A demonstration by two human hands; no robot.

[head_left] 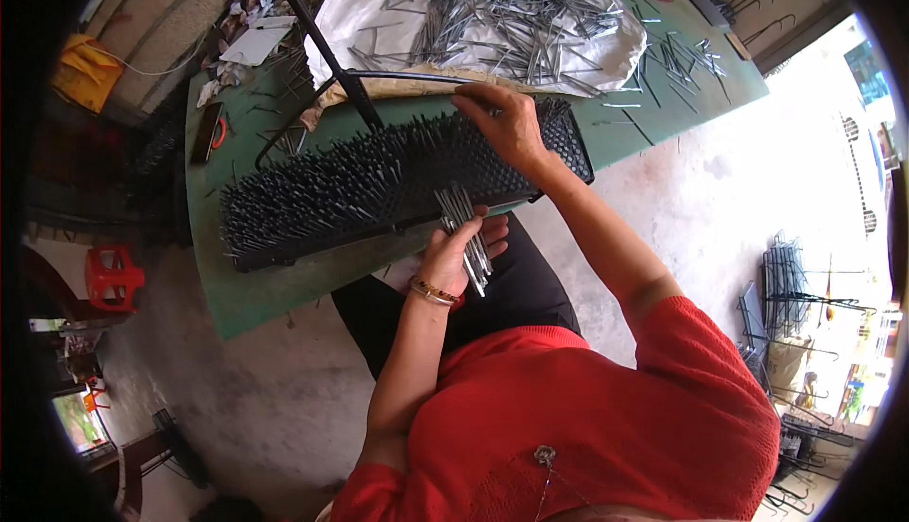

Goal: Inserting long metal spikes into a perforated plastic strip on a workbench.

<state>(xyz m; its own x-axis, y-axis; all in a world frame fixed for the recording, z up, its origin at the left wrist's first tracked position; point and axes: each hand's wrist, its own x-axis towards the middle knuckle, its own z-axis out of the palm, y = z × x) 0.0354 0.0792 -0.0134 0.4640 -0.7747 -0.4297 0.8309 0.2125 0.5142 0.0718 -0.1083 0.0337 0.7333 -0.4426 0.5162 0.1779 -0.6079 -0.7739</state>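
Note:
A bundle of thin grey metal rods [456,208] is clasped in my left hand [453,249], the thumb lying across it. This hand is just in front of a long black perforated rack [507,174]. Many upright dark rods [317,191] fill the holes in the rack's left part, and more stand along its far edge. Bare holes show in the middle and right part. Above the far side of the rack is my right hand [507,126], its fingers bent and drawn together. What its fingertips hold, if anything, cannot be made out.
A green table [232,309] carries the rack. Beyond it, a white sheet [331,30] bears a heap of loose metal rods [502,11]. A black metal frame [317,39] rises behind the rack. Scissors with red handles [219,132] lie at the left; a red stool [114,278] stands off the table.

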